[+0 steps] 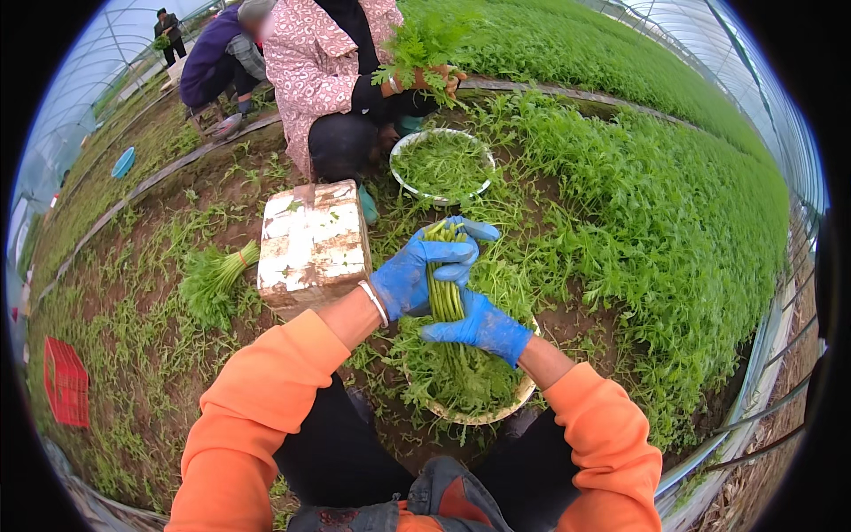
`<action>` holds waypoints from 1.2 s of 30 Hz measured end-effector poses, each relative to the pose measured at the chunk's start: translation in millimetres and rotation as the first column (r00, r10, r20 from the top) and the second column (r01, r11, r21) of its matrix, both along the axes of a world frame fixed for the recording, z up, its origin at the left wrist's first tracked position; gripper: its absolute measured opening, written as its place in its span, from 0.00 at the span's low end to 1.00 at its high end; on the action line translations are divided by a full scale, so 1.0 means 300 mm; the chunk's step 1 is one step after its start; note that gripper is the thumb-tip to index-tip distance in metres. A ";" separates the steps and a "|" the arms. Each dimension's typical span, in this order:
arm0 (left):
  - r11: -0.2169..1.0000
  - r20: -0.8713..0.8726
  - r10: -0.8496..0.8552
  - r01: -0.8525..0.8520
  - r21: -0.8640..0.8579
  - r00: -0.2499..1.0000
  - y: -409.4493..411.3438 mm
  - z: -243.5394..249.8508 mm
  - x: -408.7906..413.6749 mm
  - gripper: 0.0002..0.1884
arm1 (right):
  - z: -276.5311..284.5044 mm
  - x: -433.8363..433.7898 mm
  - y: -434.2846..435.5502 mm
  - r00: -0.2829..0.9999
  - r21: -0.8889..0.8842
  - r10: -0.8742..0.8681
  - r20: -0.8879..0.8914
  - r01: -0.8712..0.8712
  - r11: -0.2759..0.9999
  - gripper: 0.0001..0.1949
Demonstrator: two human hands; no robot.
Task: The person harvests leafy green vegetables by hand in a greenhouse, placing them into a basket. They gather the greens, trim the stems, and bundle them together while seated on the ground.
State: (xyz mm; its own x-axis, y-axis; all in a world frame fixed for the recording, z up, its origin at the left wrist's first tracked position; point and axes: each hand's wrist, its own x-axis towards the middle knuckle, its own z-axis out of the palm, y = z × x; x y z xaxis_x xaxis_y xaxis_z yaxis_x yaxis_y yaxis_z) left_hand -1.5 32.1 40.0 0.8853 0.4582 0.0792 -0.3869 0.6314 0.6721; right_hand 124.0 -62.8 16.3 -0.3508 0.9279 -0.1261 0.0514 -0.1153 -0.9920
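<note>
Both my hands wear blue rubber gloves and grip one bunch of leafy greens (444, 296), its pale stem ends pointing away from me. My left hand (419, 269) wraps the stems near their cut ends. Lower down, my right hand (479, 326) is closed around the same stems. The bunch's leaves hang over a round basin (488, 417) that stands between my knees with loose greens in it. To the left, a tied bunch of greens (216, 279) with a red band lies on the ground, touching or close to a worn white box (312, 236).
A person in a patterned jacket (326, 86) squats opposite, holding greens above a white basin (443, 196). Another person (213, 60) bends farther left; one stands behind. A red crate (66, 382) and blue basin (123, 162) lie left. Growing greens (665, 219) fill the right.
</note>
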 end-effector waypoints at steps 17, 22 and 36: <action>0.836 -0.371 0.285 -0.039 0.548 0.884 -0.063 -0.103 0.087 0.44 | -0.109 0.092 0.066 0.782 0.313 -0.606 0.145 0.545 0.778 0.13; 0.896 -0.461 0.354 -0.155 0.416 0.814 -0.068 -0.110 0.118 0.31 | -0.127 0.023 0.067 0.554 0.456 -0.627 0.547 0.431 0.779 0.17; 0.944 -0.389 0.263 -0.152 0.292 0.883 -0.048 -0.066 0.080 0.13 | 0.159 0.172 0.057 0.631 0.785 -0.714 0.302 0.261 0.562 0.16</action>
State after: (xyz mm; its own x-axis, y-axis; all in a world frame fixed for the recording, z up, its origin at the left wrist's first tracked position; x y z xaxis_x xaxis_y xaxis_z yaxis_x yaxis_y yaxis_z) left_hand 22.5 17.8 20.1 0.7469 0.6497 -0.1416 -0.1389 0.3607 0.9223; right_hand 175.5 -45.9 64.0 0.1129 0.8248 0.5541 0.7267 0.3118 -0.6121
